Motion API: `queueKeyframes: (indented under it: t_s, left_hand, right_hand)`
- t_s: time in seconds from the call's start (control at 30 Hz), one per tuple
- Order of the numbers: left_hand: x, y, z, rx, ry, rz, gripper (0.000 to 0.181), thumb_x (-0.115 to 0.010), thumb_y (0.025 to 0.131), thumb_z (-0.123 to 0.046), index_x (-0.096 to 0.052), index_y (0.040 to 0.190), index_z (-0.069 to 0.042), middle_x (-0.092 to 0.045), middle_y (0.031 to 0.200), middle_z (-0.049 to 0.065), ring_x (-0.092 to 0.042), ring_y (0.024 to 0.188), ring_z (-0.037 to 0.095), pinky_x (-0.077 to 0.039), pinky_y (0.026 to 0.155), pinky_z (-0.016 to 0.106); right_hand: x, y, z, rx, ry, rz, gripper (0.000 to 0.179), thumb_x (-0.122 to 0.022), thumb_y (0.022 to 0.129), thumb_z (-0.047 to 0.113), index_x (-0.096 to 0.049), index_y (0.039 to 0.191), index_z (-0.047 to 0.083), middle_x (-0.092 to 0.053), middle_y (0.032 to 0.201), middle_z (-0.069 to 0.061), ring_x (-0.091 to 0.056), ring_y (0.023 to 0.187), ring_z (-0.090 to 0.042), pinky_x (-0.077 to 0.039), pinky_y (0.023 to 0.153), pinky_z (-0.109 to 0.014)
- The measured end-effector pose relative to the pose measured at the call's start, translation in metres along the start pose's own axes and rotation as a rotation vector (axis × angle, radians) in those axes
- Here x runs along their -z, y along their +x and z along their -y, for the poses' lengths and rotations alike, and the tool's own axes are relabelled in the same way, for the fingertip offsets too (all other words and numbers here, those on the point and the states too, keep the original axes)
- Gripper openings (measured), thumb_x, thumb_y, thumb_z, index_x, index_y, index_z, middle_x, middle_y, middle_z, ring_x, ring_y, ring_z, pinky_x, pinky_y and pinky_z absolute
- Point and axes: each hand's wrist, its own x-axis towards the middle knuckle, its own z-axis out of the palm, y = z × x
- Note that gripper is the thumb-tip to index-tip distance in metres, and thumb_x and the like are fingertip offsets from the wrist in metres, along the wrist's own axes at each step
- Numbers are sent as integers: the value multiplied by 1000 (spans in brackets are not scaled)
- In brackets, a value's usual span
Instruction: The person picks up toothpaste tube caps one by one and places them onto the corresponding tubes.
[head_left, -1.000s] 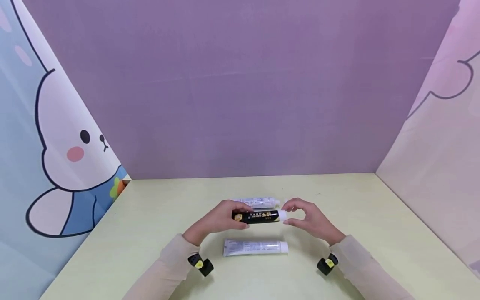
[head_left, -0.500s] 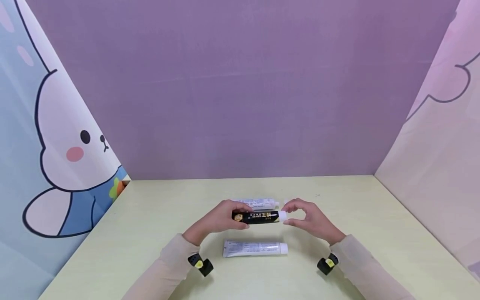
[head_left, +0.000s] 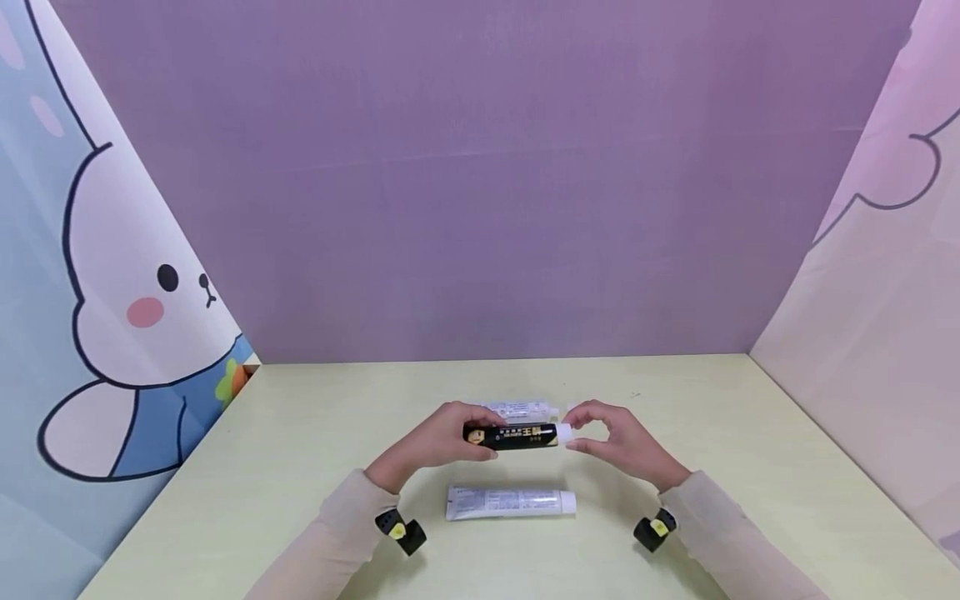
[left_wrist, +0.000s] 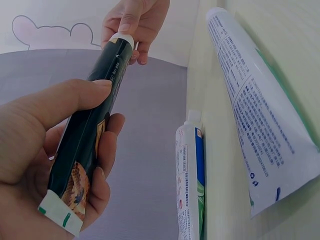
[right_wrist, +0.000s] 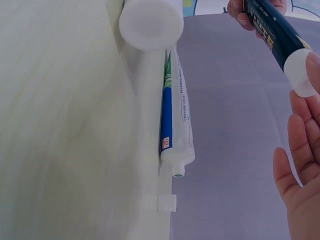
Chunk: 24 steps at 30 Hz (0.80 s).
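Observation:
My left hand (head_left: 448, 435) grips a black toothpaste tube (head_left: 521, 437) with gold lettering, held level above the table. Thumb and fingers wrap its crimped end, as the left wrist view shows. At the other end, my right hand (head_left: 617, 440) pinches the white cap (right_wrist: 299, 72) between thumb and fingertips. Behind the black tube lies a white toothpaste tube (right_wrist: 175, 115) with blue and green sides, its nozzle bare. A small white cap (right_wrist: 167, 203) lies just off that nozzle. Nearer my body, a second white toothpaste tube (head_left: 510, 502) lies flat with its cap on.
The pale table (head_left: 330, 408) ends at a purple back wall (head_left: 480, 183). Printed side panels flank it, a cartoon rabbit (head_left: 135, 267) on the left. Black wrist cameras sit on both sleeves.
Both hands keep the same hold on the black tube and its cap. The table and background have shifted slightly downward in the head view.

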Motion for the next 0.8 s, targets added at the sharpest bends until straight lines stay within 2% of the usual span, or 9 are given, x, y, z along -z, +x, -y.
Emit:
queueKeyframes:
  t_s: [0.17, 0.33, 0.53, 0.67, 0.8]
  left_hand:
    - [0, 0, 0, 6, -11, -2, 37, -75, 80, -12, -65, 115, -10, -69, 107, 3, -60, 92, 11, -49, 77, 24]
    - [0, 1, 1, 5, -21, -5, 37, -75, 80, -11, -65, 116, -9, -68, 108, 4, -60, 92, 12, -49, 76, 24]
    - [0, 1, 1, 3, -11, -12, 37, -75, 80, -11, -65, 116, -9, -68, 108, 4, -60, 91, 12, -49, 74, 23]
    - [0, 1, 0, -5, -12, -15, 37, -74, 80, -10, -65, 116, -9, -68, 108, 4, -60, 90, 12, -49, 74, 23]
    - [0, 1, 0, -15, 2, -20, 38, -75, 80, -10, -65, 116, -9, -68, 110, 4, -60, 92, 13, -49, 75, 24]
  right_hand:
    - [-4, 0, -13, -14, 17, -6, 20, -72, 79, 0, -66, 98, 4, -66, 96, -6, -60, 87, -22, -46, 81, -27]
    - [-9, 0, -31, -79, 0, -13, 19, -72, 81, 7, -67, 100, 9, -67, 98, 0, -59, 87, -11, -45, 83, -28]
    - [-8, 0, -32, -180, 57, 3, 18, -71, 84, 19, -69, 101, 13, -66, 97, 4, -58, 88, -8, -44, 85, -32]
    - [-7, 2, -31, -215, 111, 16, 20, -71, 85, 21, -69, 101, 11, -66, 97, 2, -58, 88, -8, -46, 86, -40]
    - [-7, 2, -31, -246, 137, 33, 19, -70, 85, 22, -68, 101, 10, -66, 97, 0, -59, 88, -9, -47, 84, -40]
